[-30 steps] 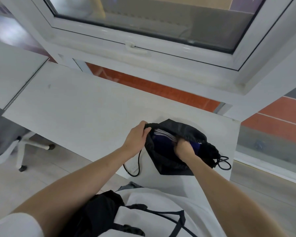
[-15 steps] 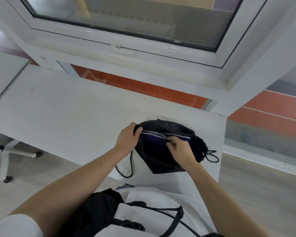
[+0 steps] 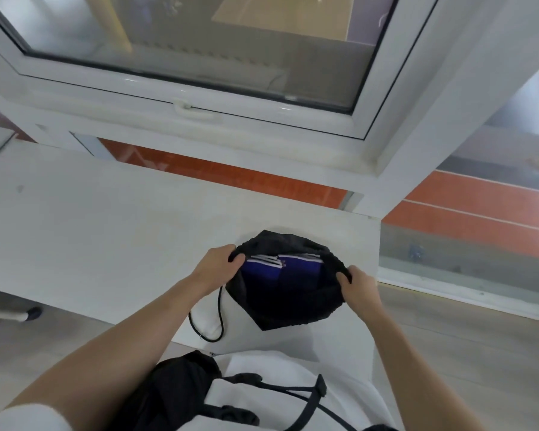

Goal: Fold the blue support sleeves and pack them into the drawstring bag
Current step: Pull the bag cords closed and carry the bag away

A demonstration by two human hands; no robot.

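Observation:
A black drawstring bag (image 3: 288, 309) lies on the white table (image 3: 106, 237) near its right end, mouth open toward the window. Inside it sit the folded blue support sleeves (image 3: 285, 269), their white-striped edges showing at the top. My left hand (image 3: 217, 267) grips the left rim of the bag's mouth. My right hand (image 3: 360, 286) grips the right rim, so the opening is stretched wide between the two. A loop of black drawstring (image 3: 212, 318) trails on the table below my left wrist.
A white window frame (image 3: 262, 129) with a handle rises just behind the table. The table's right edge is close beside the bag, with wooden floor (image 3: 467, 346) beyond. A chair wheel (image 3: 31, 314) shows at the left. A black strap lies across my white shirt.
My right hand has come out of the bag, leaving the sleeves inside, and has taken hold of the right rim. My left hand kept its hold on the left rim.

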